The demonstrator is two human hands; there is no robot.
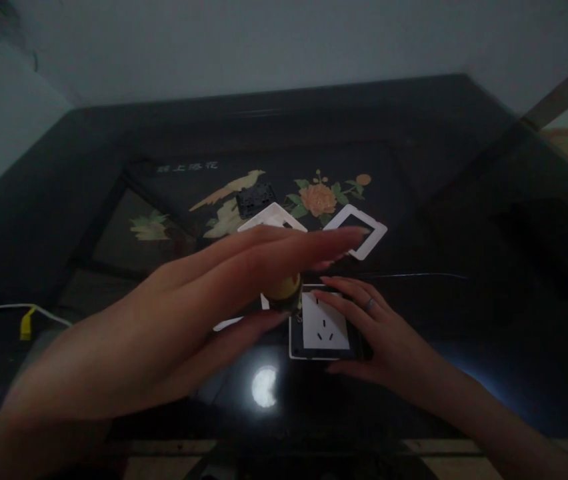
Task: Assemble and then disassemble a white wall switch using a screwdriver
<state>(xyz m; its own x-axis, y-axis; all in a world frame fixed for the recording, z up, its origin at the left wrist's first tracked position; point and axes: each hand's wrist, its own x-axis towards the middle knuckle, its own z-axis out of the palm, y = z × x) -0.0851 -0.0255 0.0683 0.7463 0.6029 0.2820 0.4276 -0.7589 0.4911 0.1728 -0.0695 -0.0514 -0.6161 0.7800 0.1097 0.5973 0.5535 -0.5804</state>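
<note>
A wall socket (324,327) with a white face, slots and a dark surround lies near the table's front. My right hand (364,320) grips its right side, fingers over the top edge and thumb at the lower corner; a ring is on one finger. My left hand (224,287) reaches across from the left, fingers stretched forward and thumb below. Between them is a yellow-and-black screwdriver handle (285,292), upright at the socket's left edge. Its tip is hidden. Behind my left fingers lies a white plate (275,215), mostly covered.
A white square frame (375,235) lies beyond my left fingertips. A black insert (255,200) rests farther back on the dark glossy table (414,167), which bears a bird and flower picture. At left runs a white cable (4,307) with a yellow tag (26,325).
</note>
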